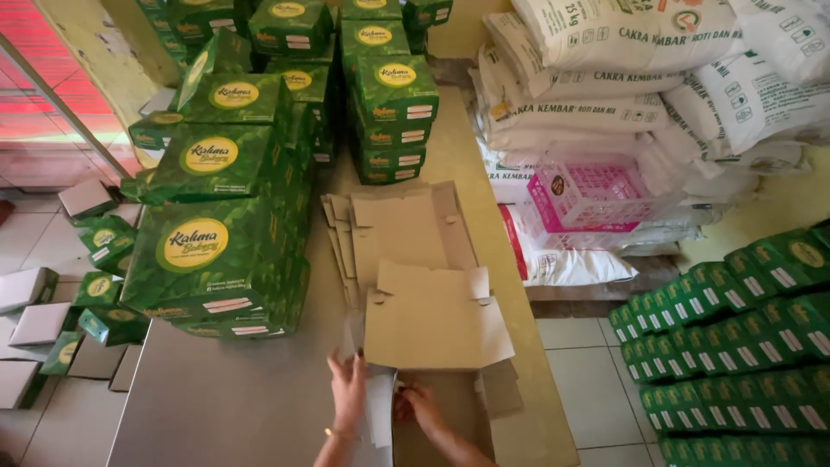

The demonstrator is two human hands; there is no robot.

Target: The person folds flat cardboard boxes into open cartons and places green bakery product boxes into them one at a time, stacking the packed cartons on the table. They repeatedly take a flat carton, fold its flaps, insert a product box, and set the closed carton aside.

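Grey table (225, 406), hands' grip on cardboard blank (432, 324) perhaps hidden

A flat carton blank (437, 324) lies on the table (216, 406), near its front edge, partly over the half-folded carton (441, 415) in front of it. The left hand (347, 391) rests on that carton's left flap; the right hand (418, 405) is just beside it, inside the fold. Behind the blank lies a stack of flat blanks (398, 229). Left of these stand stacked finished boxes (216, 251). Right of the table, flour sacks (640, 78) are piled, a plastic crate (592, 195) leaning before them. Rows of boxes (735, 355) sit on the floor at the right.
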